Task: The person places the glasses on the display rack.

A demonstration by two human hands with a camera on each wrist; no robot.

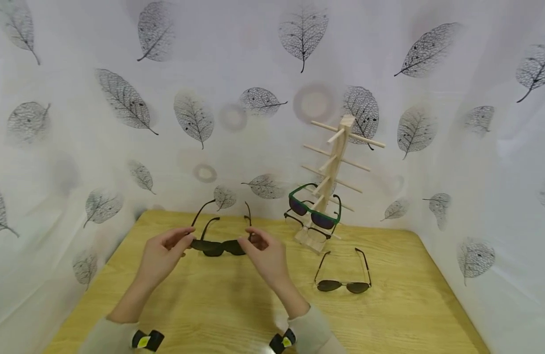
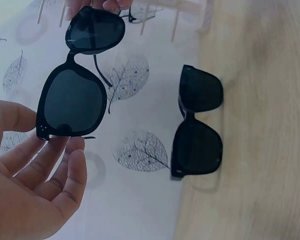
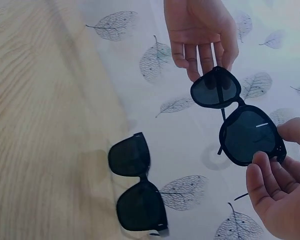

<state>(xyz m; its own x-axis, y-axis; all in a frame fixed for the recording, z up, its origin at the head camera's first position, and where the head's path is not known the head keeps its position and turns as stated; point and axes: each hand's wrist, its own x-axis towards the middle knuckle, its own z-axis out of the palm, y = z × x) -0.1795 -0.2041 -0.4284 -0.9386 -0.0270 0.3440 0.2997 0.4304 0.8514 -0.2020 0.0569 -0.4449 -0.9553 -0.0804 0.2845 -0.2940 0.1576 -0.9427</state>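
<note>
Both hands hold one pair of black sunglasses point(image 2: 75, 102) up above the table, its temples spread and pointing away. The left hand point(image 1: 164, 255) pinches one outer corner between thumb and fingers. At the opposite corner, the right hand point(image 1: 269, 255) grips the frame in the same way, as the right wrist view also shows. Behind and below them, a second pair of black sunglasses point(image 3: 140, 205) stands on the table with its temples unfolded. In the head view the held pair partly covers it.
Right of the hands is a wooden display rack point(image 1: 336, 157) with pegs, bearing green-framed sunglasses point(image 1: 323, 220) and thin dark-framed glasses point(image 1: 305, 226). Aviator sunglasses point(image 1: 343, 286) lie unfolded on the wooden table point(image 1: 409, 295). A leaf-printed white curtain point(image 1: 263, 147) surrounds the table's back and sides.
</note>
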